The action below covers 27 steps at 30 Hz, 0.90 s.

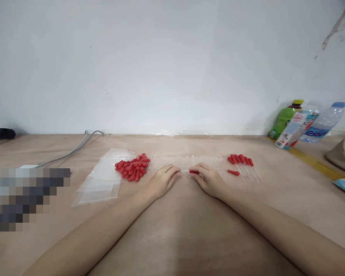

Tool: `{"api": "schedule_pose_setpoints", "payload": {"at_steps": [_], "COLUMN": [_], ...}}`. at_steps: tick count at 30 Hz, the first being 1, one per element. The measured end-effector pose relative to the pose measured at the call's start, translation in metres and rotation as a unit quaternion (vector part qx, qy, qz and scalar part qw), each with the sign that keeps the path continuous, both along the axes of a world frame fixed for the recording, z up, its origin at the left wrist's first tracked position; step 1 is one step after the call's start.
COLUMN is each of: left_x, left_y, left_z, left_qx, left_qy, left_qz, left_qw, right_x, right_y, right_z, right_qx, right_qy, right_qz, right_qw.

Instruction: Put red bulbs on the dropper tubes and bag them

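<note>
Clear thin tube (pixel 184 171) is pinched in the left hand (pixel 164 178) over the counter (pixel 172 234); the right hand (pixel 209 180) grips a red bulb (pixel 194 172) at the tube's right end. Loose tubes (pixel 215 163) lie just beyond; bottles (pixel 284 122) stand near the wall (pixel 166 69).

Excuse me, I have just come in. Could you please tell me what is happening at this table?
A person holds a thin clear tube in the left hand and a red bulb in the right hand, lined up end to end. Whether the tube is inside the bulb is hard to tell. Loose tubes lie in a row behind the hands. A pile of red bulbs is on the left; on the right lies a group of tubes with bulbs at their far ends.
</note>
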<state>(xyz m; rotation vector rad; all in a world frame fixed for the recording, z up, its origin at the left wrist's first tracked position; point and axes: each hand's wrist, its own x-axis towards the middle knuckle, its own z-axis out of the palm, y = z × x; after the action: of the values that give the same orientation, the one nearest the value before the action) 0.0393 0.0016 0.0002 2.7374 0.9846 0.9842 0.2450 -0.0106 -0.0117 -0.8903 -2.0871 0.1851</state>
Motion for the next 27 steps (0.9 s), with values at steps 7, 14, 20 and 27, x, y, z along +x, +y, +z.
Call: {"api": "schedule_pose_setpoints", "payload": {"at_steps": [7, 14, 20, 27], "left_x": [0.0002, -0.0004, -0.0004, -0.0017], "left_y": [0.0028, 0.0043, 0.0036, 0.0055], "left_z": [-0.0028, -0.0044, -0.0039, -0.0078], "left_qx": [-0.001, -0.008, 0.007, 0.036], "left_qy": [0.004, -0.022, -0.013, 0.029], "left_qz": [-0.017, -0.056, -0.07, -0.057], "left_qw": [1.0, 0.998, 0.997, 0.997], "right_x": [-0.0002, 0.0018, 0.0023, 0.0018], "right_y": [0.0003, 0.0006, 0.0004, -0.0001], "right_z": [-0.0002, -0.003, -0.0047, -0.0058], "right_qx": [-0.001, 0.009, 0.03, 0.053], "right_qy": [0.012, 0.006, -0.005, -0.039], "right_qz": [0.024, 0.045, 0.05, 0.038], "right_qw": [1.0, 0.999, 0.998, 0.997]}}
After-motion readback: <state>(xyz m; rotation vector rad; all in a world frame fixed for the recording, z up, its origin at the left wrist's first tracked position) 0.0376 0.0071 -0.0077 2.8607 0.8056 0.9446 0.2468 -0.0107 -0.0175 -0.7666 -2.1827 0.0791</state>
